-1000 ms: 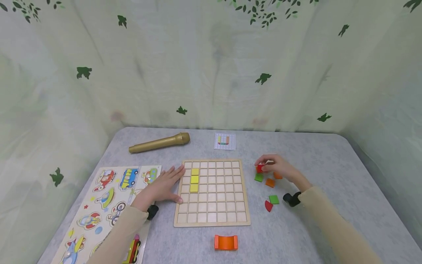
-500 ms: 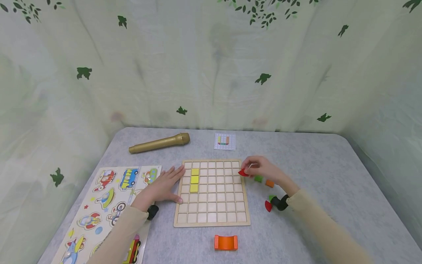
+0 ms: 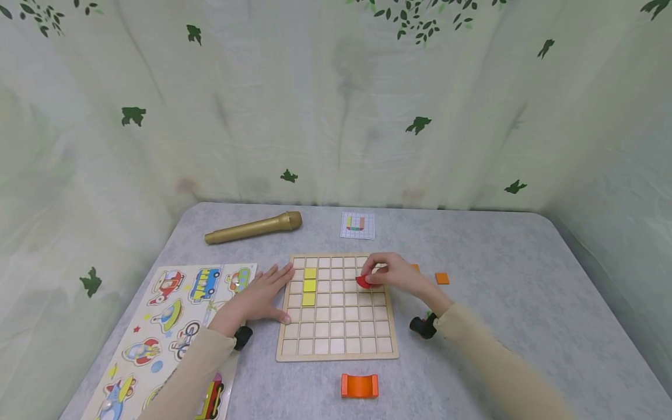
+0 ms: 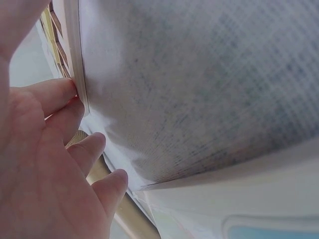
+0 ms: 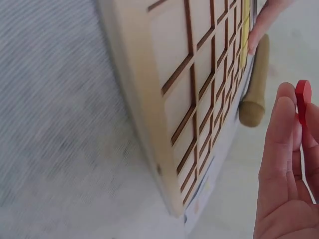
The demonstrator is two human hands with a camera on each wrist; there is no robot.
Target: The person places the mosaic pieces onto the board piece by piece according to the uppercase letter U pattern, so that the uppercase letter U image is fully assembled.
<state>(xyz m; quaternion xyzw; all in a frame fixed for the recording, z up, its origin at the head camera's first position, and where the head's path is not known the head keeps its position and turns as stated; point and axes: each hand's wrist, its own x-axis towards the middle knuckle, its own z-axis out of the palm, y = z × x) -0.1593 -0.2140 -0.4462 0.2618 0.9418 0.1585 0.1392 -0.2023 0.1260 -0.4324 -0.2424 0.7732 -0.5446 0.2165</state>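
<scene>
Red piece (image 3: 362, 282), head view: my right hand (image 3: 396, 274) has it pinched over the right part of the wooden grid board (image 3: 337, 315). Probably light, stiff and a bit slick, so I'd take it by the edges. Three yellow squares (image 3: 310, 286) sit one to a cell in the second column from the left, and my left hand (image 3: 261, 296) lies spread along the board's left edge. Left wrist view: fingers loose, gripping nothing, tips against the board's side. Right wrist view: the thin piece shows between my thumb and fingertips, off the board; can't tell which cell it's above.
</scene>
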